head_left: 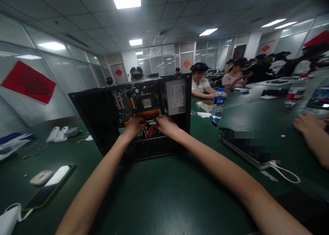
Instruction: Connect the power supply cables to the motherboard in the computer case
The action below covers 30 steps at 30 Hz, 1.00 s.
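Note:
A black computer case [88, 116] stands on the table with its side off, facing me. Inside it are a motherboard [138, 97] and a silver power supply [177, 96] at upper right. My left hand [135, 127] and my right hand [166, 125] reach in at the two ends of the orange and red memory slots [147, 114]. Both hands have bent, closed fingers, with the fingertips at a thin strip along the slots. What exactly they pinch is too small to make out. Red and yellow cables [151, 130] hang just below, between the hands.
At left lie a phone [48, 187], a pale rounded case [41, 177] and white adapters [58, 134]. To the right are a water bottle [218, 104], a small box [206, 106] and a dark device with a white cable [244, 147]. Another person's hand [309, 123] rests at far right.

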Available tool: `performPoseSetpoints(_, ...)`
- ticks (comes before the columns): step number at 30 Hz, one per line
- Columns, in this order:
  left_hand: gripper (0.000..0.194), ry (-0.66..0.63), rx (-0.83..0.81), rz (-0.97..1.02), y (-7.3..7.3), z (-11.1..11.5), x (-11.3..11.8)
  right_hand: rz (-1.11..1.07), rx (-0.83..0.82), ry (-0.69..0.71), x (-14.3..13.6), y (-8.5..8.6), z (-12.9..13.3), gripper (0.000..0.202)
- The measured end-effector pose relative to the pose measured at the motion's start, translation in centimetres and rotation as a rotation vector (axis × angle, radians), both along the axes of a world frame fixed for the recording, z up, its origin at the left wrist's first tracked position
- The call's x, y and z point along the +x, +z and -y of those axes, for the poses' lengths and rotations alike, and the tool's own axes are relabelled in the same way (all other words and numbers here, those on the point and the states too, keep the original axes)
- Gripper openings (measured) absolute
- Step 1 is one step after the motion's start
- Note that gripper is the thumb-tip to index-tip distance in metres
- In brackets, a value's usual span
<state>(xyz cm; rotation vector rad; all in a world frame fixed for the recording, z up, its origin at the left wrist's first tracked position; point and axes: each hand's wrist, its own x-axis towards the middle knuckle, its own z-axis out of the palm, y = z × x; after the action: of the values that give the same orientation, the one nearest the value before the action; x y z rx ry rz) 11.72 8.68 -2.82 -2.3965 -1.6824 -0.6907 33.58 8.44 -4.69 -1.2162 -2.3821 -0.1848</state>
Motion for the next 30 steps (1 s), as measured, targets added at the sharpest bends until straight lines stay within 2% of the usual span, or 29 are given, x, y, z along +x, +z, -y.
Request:
performPoseSetpoints(5,0.023,-0.039,0.005,-0.018,-0.8,-0.5,-0.3,0.029,-0.023,0.019,-0.3,-0.3,-0.6,0.023)
performPoseSetpoints(12,0.027,-0.015,-0.021,-0.050,-0.3,-1.2,0.4,0.031,-0.068,0.025,-0.3,-0.2,-0.7,0.022)
performPoseSetpoints(18,0.020,0.021,-0.032,-0.092,-0.1,-1.4,0.2,0.007,-0.067,0.027,-0.2,-0.2,-0.5,0.020)
performPoseSetpoints(30,0.019,0.014,-0.030,-0.153,0.0,-1.2,0.3,-0.018,-0.074,0.038,-0.1,-0.1,-0.4,0.019)
